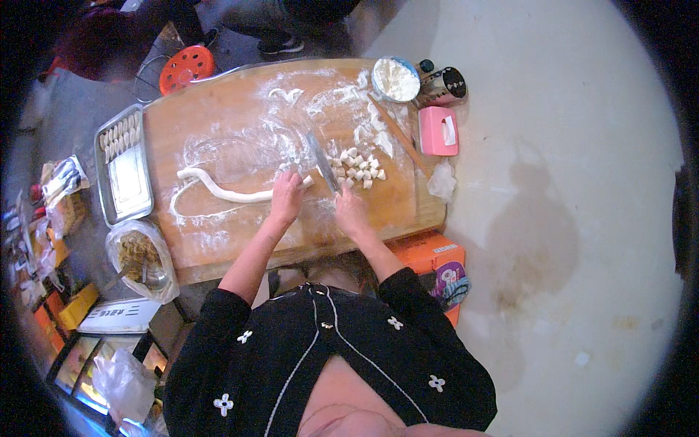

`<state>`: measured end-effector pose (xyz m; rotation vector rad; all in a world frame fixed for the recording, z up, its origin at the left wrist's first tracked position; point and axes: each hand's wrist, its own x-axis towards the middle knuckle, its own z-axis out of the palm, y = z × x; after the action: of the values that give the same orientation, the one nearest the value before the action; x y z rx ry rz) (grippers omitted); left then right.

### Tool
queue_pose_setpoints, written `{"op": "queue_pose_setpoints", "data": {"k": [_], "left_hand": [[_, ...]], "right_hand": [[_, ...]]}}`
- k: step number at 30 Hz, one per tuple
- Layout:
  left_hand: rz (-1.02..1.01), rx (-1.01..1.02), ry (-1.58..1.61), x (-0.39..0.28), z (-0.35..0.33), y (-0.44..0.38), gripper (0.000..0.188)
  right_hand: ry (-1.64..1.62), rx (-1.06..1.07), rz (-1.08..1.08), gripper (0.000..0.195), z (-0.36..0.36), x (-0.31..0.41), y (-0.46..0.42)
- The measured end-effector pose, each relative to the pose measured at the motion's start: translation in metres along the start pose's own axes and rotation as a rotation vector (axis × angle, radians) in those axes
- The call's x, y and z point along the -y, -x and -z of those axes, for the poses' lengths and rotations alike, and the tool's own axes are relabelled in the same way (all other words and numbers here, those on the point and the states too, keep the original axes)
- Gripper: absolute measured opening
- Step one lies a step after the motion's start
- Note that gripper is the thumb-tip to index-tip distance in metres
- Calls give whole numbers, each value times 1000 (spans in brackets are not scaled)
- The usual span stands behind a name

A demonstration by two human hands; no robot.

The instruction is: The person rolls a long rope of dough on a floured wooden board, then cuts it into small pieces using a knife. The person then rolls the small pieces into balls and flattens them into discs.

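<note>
My left hand [288, 194] grips a long rope of white dough [229, 194] near its right end, and a short stub pokes out past my fingers. The rest of the rope curves away to the left across the floured wooden board [229, 114]. In my right hand [350, 208] is the handle of a kitchen knife [322, 163]. Its blade points away from me, between the rope's end and a cluster of small cut dough pieces [357, 168]. Those pieces lie just right of the blade. My right fingers partly hide the knife's handle.
A metal tray [129, 188] with rows of dumplings borders the board's left side, beside a plastic-lined bowl of filling [141, 257]. A flour bowl [396, 79], wooden rolling pin [398, 134] and pink tissue box [438, 131] are at right. Beyond the table stands a red stool [187, 70].
</note>
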<state>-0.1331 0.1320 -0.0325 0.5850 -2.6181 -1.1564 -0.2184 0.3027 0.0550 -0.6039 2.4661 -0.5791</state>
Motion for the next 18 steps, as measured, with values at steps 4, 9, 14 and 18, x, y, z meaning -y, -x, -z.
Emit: {"op": "queue_pose_setpoints", "data": {"k": [4,9,14,18], "left_hand": [[-65,10,-14,-15,-7,-3,26],[-105,-54,8,-16,-5,0,25],[-29,-36,34,-5,5,9,19],[69,-16,9,-2,16,3,15]], "right_hand": [[24,66,28,23,3,10,17],[134,94,31,21,-23,19,19],[13,36,33,22,-36,-4,1],[-50,44,77,17,-3,16,5]]}}
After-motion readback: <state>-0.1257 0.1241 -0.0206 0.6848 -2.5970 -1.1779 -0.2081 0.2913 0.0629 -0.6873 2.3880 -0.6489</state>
